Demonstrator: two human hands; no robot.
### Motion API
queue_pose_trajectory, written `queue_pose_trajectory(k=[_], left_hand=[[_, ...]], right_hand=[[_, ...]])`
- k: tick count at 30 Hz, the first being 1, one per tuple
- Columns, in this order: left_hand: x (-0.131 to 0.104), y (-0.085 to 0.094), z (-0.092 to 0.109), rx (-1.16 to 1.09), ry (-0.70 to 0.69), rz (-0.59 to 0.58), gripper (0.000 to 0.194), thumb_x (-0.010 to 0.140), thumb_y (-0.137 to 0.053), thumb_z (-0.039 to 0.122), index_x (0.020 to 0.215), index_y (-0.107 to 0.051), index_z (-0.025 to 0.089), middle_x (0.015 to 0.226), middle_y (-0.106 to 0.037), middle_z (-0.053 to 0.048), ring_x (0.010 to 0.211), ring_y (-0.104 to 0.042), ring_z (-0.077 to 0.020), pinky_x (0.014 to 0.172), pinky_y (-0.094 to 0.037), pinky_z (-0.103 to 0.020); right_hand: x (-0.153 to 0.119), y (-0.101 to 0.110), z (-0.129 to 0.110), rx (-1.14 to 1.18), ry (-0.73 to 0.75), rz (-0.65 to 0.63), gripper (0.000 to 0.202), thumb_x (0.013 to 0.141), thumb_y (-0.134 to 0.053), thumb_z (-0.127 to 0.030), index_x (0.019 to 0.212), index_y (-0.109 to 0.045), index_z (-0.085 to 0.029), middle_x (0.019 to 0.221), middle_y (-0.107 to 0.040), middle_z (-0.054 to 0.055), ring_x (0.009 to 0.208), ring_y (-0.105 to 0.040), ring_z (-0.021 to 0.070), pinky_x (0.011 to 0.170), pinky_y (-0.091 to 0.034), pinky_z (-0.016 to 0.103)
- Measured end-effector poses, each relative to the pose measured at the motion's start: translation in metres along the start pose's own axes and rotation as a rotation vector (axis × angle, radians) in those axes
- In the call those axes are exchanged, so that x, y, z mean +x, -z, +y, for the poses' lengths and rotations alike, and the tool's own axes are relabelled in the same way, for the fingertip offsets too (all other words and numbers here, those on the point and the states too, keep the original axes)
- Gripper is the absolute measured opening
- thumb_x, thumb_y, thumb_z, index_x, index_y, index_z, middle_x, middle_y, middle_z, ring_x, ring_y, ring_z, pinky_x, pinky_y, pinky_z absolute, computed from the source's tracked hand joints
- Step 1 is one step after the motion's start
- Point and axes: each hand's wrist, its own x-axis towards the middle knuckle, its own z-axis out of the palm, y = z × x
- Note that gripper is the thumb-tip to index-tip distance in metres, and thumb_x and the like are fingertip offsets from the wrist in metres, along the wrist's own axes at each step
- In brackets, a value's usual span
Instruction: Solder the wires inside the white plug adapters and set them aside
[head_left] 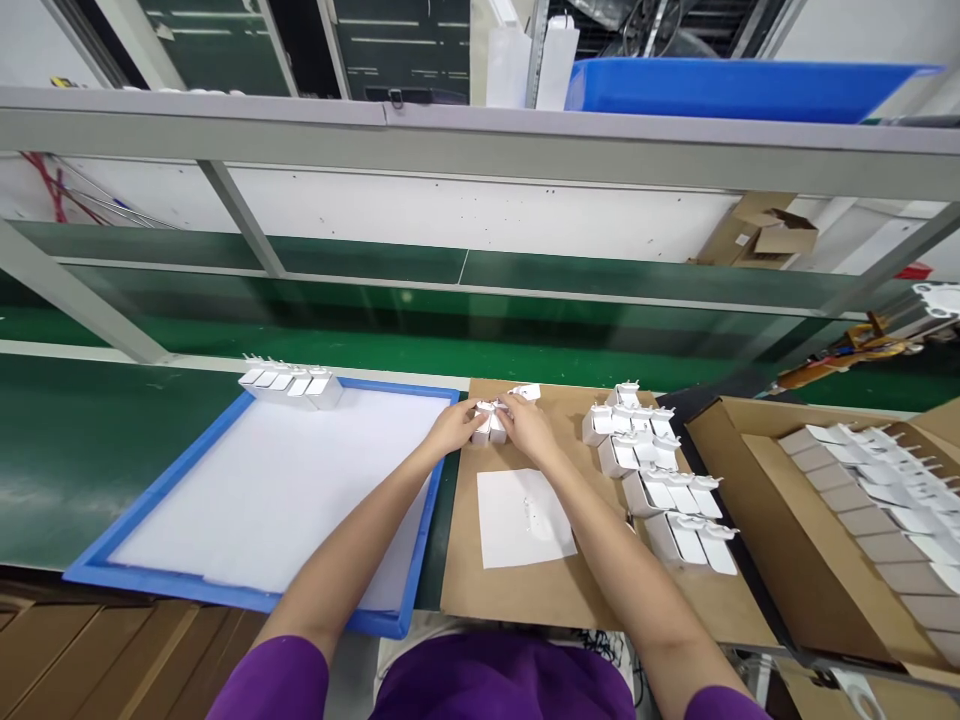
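Note:
Two small white boxes (490, 429) stand side by side near the back of a brown cardboard sheet (465, 560). My left hand (454, 428) has its fingers on their left side, and my right hand (525, 425) has its fingers on their right side and top. Both hands are closed around the pair. Just behind my right hand lies another small white piece (527, 392). A white paper sheet (523, 520) with small marks lies in front of the hands.
Left is a blue-rimmed tray (172, 475) with a row of white boxes (292, 385) at its back edge. Rows of open-lidded white boxes (660, 475) stand at right, beside a carton (787, 540) full of similar boxes. A grey shelf (465, 135) crosses above.

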Motion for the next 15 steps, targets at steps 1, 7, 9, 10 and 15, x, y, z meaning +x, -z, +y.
queue_pose_trajectory(k=[1,7,9,10,15], left_hand=[[0.000,-0.001,0.001,-0.003,0.001,0.000,0.034,0.089,-0.051,0.032,0.117,-0.065,0.018,0.067,-0.066,0.000,0.063,-0.062,-0.0178,0.062,-0.046,-0.025],[-0.005,-0.006,0.002,0.001,-0.012,0.006,0.037,0.092,-0.047,0.032,0.122,-0.061,0.016,0.077,-0.068,-0.003,0.070,-0.063,-0.0184,0.070,-0.049,-0.028],[-0.003,-0.007,0.000,0.001,-0.032,-0.011,0.038,0.093,-0.045,0.032,0.124,-0.060,0.016,0.081,-0.069,-0.004,0.072,-0.064,-0.0188,0.074,-0.050,-0.030],[-0.001,-0.007,0.000,0.002,-0.042,-0.018,0.038,0.093,-0.044,0.032,0.125,-0.059,0.016,0.085,-0.070,-0.005,0.073,-0.065,-0.0194,0.076,-0.051,-0.031],[-0.012,-0.001,0.009,0.048,-0.056,0.044,0.034,0.092,-0.041,0.020,0.119,-0.061,0.018,0.113,-0.071,-0.008,0.101,-0.066,-0.0208,0.089,-0.052,-0.033]], right_hand=[[0.000,-0.001,0.000,0.007,0.007,0.000,0.030,0.097,-0.051,-0.031,0.122,-0.057,-0.017,0.123,-0.061,0.009,0.107,-0.062,0.0206,0.092,-0.053,0.043],[-0.007,0.002,-0.002,0.027,0.026,0.025,0.042,0.096,-0.042,-0.026,0.137,-0.048,-0.029,0.132,-0.060,0.007,0.108,-0.063,0.0235,0.087,-0.053,0.037],[-0.005,0.014,0.003,0.031,0.019,0.064,0.048,0.094,-0.042,-0.027,0.142,-0.043,-0.030,0.133,-0.059,0.006,0.104,-0.064,0.0215,0.088,-0.053,0.036],[-0.004,0.023,0.006,0.031,0.007,0.093,0.051,0.094,-0.039,-0.027,0.144,-0.040,-0.029,0.135,-0.058,0.006,0.102,-0.064,0.0202,0.089,-0.053,0.035],[0.004,0.064,0.002,0.002,0.032,0.130,0.070,0.076,-0.040,-0.021,0.145,-0.039,-0.022,0.127,-0.061,0.012,0.101,-0.065,0.0237,0.092,-0.051,0.041]])
